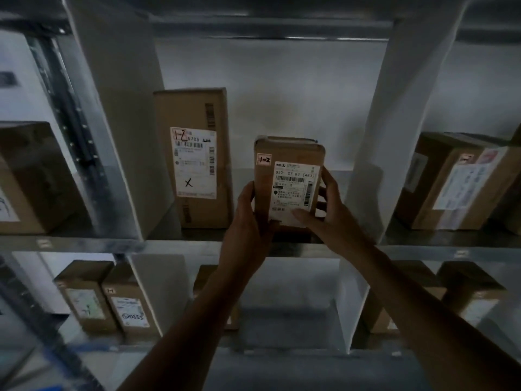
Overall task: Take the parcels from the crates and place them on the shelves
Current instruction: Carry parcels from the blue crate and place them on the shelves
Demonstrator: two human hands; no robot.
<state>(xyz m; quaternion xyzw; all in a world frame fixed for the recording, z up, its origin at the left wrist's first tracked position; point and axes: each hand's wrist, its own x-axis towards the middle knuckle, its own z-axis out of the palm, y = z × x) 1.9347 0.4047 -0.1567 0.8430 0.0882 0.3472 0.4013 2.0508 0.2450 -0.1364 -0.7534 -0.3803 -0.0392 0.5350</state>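
In the head view I have both hands up at the middle bay of the rack. The left hand (248, 213) wraps the left edge of the parcel (282, 153). The right hand (327, 204) grips the right edge, with its thumb laid across the bottom of the shipping label. Both hands are curled round the parcel. It stands upright with the label toward me, just right of the tall box (197, 108) that sits on the shelf (180, 245), and a narrow gap separates the two. My hands cover its lower edge, so I cannot tell whether it rests on the board or hangs just above it.

I judge this to be the placing step: the parcel is at its slot and not yet let go. The next move calls for settling its base flat on the board and sliding it back beside the tall box. Then both hands can release without tipping it. No crate is in view.

The parcel is a small brown carton, taller than wide, with rounded, taped corners. A small tag at its upper left reads "1-2", matching the handwritten "1-2" on the tall box's label. A white barcoded label covers most of its lower front. The picture is too dim and soft to read the fine print.
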